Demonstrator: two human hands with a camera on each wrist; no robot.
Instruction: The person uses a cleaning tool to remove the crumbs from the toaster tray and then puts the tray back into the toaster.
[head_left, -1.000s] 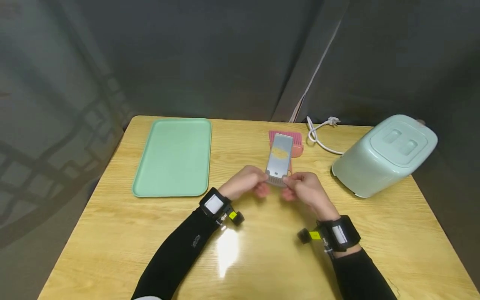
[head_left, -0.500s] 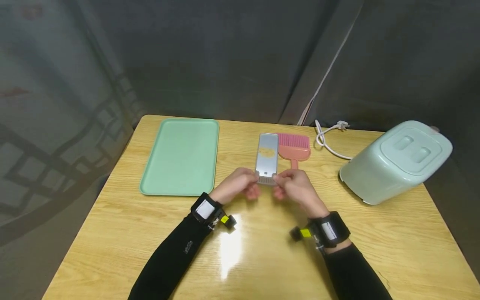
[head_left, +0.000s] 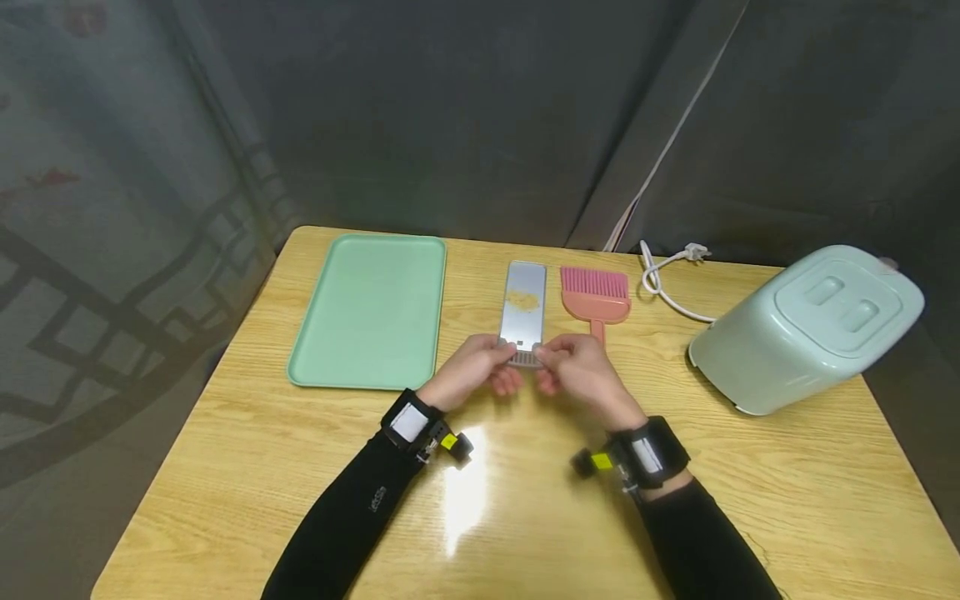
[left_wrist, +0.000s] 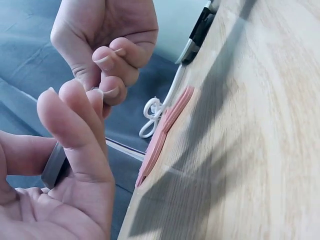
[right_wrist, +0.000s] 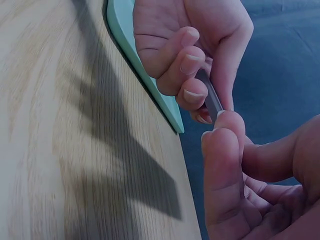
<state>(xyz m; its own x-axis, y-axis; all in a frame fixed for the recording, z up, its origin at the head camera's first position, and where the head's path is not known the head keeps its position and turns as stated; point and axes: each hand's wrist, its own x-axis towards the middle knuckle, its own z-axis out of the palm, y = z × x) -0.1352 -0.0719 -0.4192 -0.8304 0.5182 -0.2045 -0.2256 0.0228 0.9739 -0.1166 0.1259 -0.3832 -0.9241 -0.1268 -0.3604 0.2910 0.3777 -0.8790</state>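
Note:
A narrow silver crumb tray (head_left: 522,312) with a ribbed grey end lies across both hands in the head view, a yellowish patch of crumbs (head_left: 522,301) on its top. My left hand (head_left: 480,367) pinches the near left corner between thumb and fingers. The near right corner is pinched the same way by my right hand (head_left: 581,371). Both wrist views show the tray raised over the table, its shadow on the wood. In the right wrist view the tray's thin grey edge (right_wrist: 211,97) shows between the fingers; most of the tray is hidden there.
A pink brush and dustpan set (head_left: 596,293) lies just right of the crumb tray. A pale green serving tray (head_left: 367,312) sits at the left, and a mint toaster (head_left: 802,325) stands at the right, its white cord (head_left: 675,304) and plug behind.
Both hands have carried the crumb tray leftward, off its overlap with the pink brush and dustpan, and turned it nearly straight. The crumbs stay on it.

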